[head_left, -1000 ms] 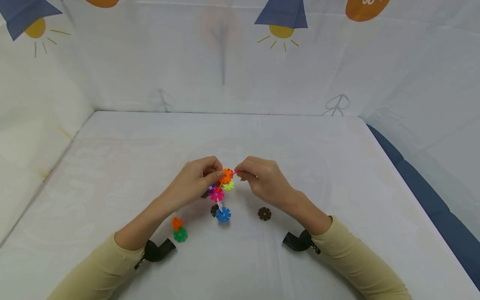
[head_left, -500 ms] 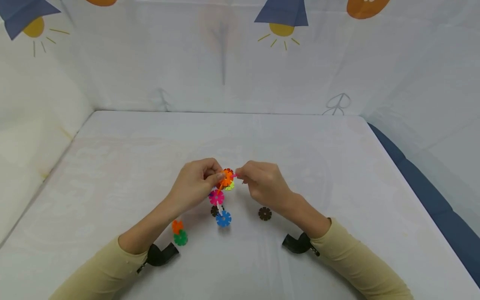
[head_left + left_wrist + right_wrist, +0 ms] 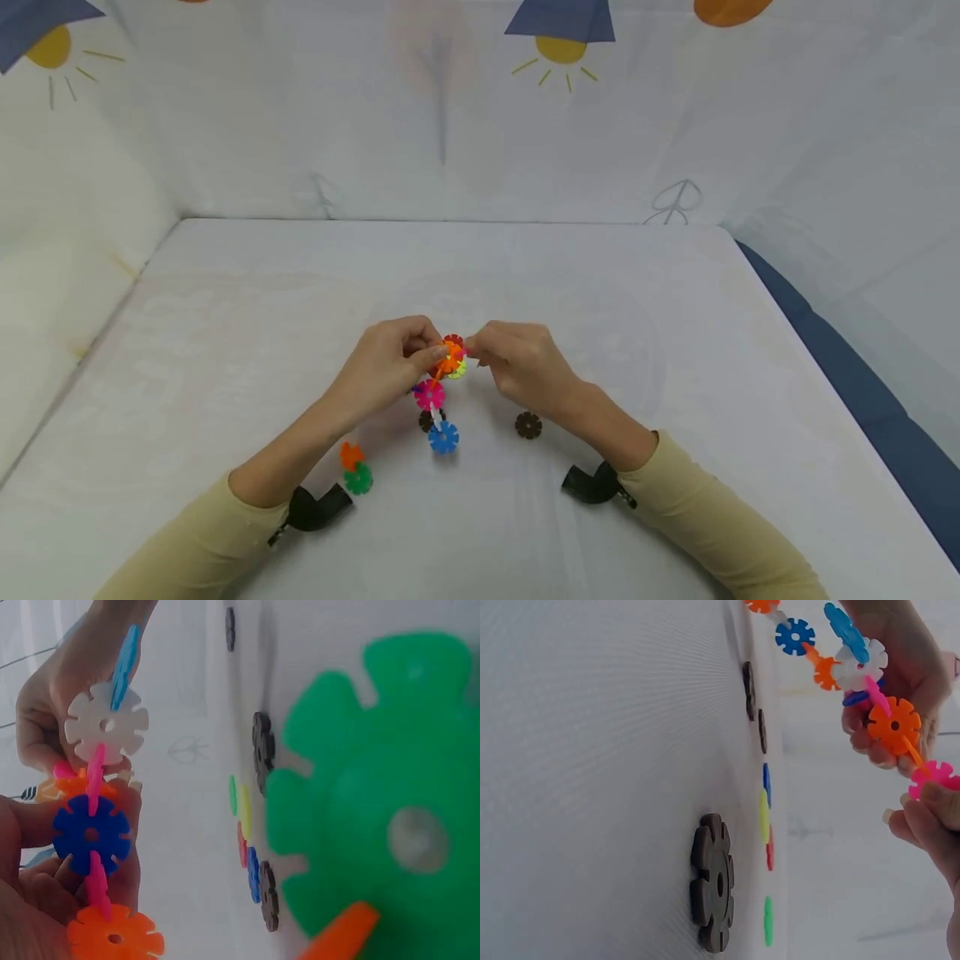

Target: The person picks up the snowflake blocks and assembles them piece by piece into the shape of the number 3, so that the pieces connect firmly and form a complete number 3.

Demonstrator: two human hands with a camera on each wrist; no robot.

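My left hand (image 3: 386, 358) pinches a chain of notched plastic snowflake discs above the table. An orange disc (image 3: 895, 726) of the chain shows at its fingertips. My right hand (image 3: 521, 358) pinches a pink disc (image 3: 934, 778) between thumb and fingers, its edge meeting a thin orange disc (image 3: 913, 750) set edge-on. Below the left hand hang another pink disc (image 3: 430, 394), a white disc (image 3: 106, 724) and a light blue disc (image 3: 444, 437). A green disc (image 3: 341, 787), joined to an orange one, fills the left wrist view's near side; both appear by the left forearm in the head view.
A loose brown disc (image 3: 528, 425) lies on the white table (image 3: 637, 292) below the right hand. Several other discs lie farther off, among them a yellow one (image 3: 764, 816) and a green one (image 3: 768, 921). A black wrist camera (image 3: 318, 508) sits at each cuff.
My right hand has moved slightly left, bringing the pink disc closer to the orange discs by the left fingertips. Both hands keep their pinch. The head view has tilted a little.
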